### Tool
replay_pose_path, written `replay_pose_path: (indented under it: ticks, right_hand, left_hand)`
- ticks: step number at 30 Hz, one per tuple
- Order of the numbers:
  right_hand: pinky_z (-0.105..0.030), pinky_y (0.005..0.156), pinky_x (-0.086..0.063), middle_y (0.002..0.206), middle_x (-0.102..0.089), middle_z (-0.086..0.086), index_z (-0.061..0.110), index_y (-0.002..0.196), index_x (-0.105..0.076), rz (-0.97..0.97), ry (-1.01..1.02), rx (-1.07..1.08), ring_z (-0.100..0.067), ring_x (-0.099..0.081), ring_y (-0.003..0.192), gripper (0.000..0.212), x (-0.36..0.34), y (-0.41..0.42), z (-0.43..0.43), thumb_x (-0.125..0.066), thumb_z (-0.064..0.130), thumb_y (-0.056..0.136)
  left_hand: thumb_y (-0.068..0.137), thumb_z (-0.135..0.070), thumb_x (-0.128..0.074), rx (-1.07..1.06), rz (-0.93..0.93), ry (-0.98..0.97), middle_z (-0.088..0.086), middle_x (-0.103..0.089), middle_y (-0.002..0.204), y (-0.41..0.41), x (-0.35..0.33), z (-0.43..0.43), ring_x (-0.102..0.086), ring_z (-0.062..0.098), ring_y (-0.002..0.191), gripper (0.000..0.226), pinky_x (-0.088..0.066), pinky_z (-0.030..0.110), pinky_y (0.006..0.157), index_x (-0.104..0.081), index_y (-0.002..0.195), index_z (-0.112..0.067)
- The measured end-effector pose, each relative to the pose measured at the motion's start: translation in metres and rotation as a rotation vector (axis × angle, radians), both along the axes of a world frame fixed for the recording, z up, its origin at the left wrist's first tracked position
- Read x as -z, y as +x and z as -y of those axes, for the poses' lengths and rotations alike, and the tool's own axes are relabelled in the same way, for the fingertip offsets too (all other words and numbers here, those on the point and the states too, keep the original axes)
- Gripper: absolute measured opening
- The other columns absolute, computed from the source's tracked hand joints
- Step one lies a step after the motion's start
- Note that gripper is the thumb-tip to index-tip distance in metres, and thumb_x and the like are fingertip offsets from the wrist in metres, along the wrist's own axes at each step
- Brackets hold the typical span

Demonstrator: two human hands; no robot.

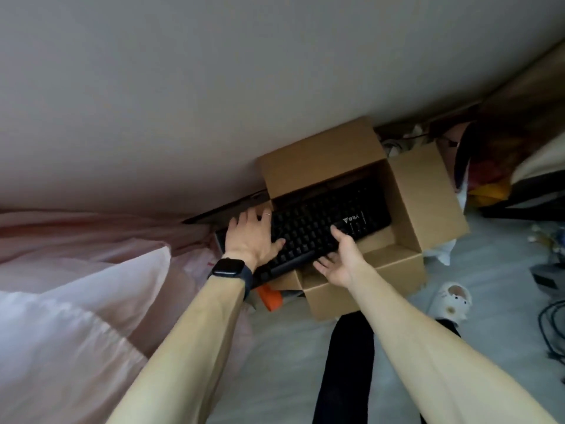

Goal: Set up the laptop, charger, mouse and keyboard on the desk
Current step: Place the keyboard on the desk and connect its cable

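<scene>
A black keyboard (324, 228) lies tilted in an open cardboard box (425, 203) against the wall, with its left end sticking out past the box. My left hand (250, 237), with a dark watch on the wrist, lies flat on the keyboard's left end, fingers spread and thumb on the keys. My right hand (339, 258) is at the keyboard's near edge. Its thumb touches the keys and its fingers are spread just below the edge. No laptop, charger or mouse can be made out.
Pink and white bedding (85, 289) fills the left. A dark flat edge (220, 211) shows under the wall beside the box. An orange object (270, 298) lies by the box's near corner. A cat slipper (452, 301), cables (550, 328) and clutter sit on the floor at right.
</scene>
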State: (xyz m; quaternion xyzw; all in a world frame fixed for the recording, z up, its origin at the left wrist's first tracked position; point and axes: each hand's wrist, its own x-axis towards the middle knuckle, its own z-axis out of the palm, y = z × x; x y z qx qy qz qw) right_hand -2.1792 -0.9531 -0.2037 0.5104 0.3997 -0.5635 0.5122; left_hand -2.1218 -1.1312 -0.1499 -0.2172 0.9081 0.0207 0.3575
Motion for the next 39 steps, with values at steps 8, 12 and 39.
replay_pose_path:
  ticks: [8, 12, 39]
  right_hand:
    - [-0.038, 0.095, -0.050, 0.131, -0.053, -0.009, 0.015, 0.106, -0.057, 0.004, 0.039, -0.004, -0.027, -0.054, 0.122, 0.017, -0.036, 0.008, -0.014, -0.068, 0.022, 0.095]
    - [-0.039, 0.100, -0.049, 0.125, -0.055, -0.008, 0.014, 0.130, -0.051, -0.094, -0.032, -0.080, -0.025, -0.054, 0.116, 0.041, -0.091, 0.014, -0.038, -0.069, 0.018, 0.094]
    - [-0.043, 0.074, -0.056, 0.128, -0.066, -0.018, 0.007, 0.137, -0.055, -0.407, 0.386, 1.186, -0.034, -0.065, 0.113, 0.059, -0.328, 0.189, -0.629, -0.072, 0.037, 0.089]
  left_hand:
    - [0.093, -0.067, -0.028, 0.020, -0.028, -0.015, 0.013, -0.057, 0.127, 0.006, -0.039, 0.009, -0.054, 0.033, 0.116, 0.069, -0.041, 0.040, 0.091, -0.051, 0.129, -0.012]
    - [0.095, -0.065, -0.029, -0.059, -0.081, 0.046, 0.011, -0.058, 0.123, 0.024, -0.084, 0.010, -0.057, 0.033, 0.111, 0.063, -0.049, 0.040, 0.080, -0.049, 0.125, -0.013]
    - [0.086, -0.065, -0.056, 0.562, -0.258, 0.613, 0.001, -0.069, 0.071, -0.087, -0.341, -0.547, -0.067, 0.023, 0.072, 0.049, -0.054, 0.034, 0.067, -0.063, 0.074, -0.018]
